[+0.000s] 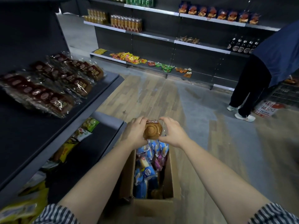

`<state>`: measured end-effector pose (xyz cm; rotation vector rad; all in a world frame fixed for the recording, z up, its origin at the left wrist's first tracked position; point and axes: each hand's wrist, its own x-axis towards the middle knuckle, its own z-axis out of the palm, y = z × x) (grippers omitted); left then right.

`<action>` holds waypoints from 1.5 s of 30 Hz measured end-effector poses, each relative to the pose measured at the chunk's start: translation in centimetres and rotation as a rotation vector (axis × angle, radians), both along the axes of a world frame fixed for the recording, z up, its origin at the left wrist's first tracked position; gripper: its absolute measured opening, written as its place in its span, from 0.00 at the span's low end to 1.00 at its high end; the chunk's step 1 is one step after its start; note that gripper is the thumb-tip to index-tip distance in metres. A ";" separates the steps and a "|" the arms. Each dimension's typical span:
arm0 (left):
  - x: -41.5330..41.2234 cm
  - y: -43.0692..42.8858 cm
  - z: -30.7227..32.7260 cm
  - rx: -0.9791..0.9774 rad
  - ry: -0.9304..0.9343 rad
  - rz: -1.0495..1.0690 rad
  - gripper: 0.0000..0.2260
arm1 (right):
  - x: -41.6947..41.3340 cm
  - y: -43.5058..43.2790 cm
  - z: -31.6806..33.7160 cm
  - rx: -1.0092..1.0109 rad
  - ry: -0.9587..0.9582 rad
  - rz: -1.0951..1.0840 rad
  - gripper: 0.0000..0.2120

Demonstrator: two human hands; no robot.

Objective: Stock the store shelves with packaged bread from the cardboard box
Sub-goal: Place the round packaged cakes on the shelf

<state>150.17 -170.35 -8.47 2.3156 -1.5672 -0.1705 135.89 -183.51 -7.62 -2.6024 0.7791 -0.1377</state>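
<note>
Bread (152,130) — a round, swirled bun in clear wrap — sits between both hands above the far end of the open cardboard box (171,173). The left hand (135,132) curls round its left side; the right hand (174,132) grips its right edge. Blue-wrapped packets (145,173) fill the box. Left of it, a dark shelf (24,135) carries brown packaged loaves (48,88). Another person (254,81) stands by the far shelves.

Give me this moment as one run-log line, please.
left hand: grips bread packet | right hand: grips bread packet | location: above cardboard box
</note>
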 end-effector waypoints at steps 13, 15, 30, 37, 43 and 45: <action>3.0 11.1 4.4 -0.042 -0.239 0.406 0.41 | 9.5 6.7 4.1 -0.017 -0.155 0.391 0.42; 3.1 13.5 4.9 -0.022 -0.268 0.478 0.41 | 10.8 8.5 4.7 -0.027 -0.176 0.470 0.42; 1.3 31.4 7.9 0.004 -0.424 0.968 0.44 | 18.4 25.2 8.1 0.079 -0.228 0.953 0.43; 0.8 37.7 7.9 0.039 -0.409 1.117 0.43 | 20.4 31.9 7.6 0.069 -0.241 1.078 0.42; 1.3 41.2 7.7 0.072 -0.393 1.211 0.44 | 22.0 35.8 7.0 0.104 -0.249 1.137 0.43; 1.5 42.0 7.7 0.073 -0.391 1.223 0.44 | 22.5 36.6 7.0 0.085 -0.250 1.148 0.43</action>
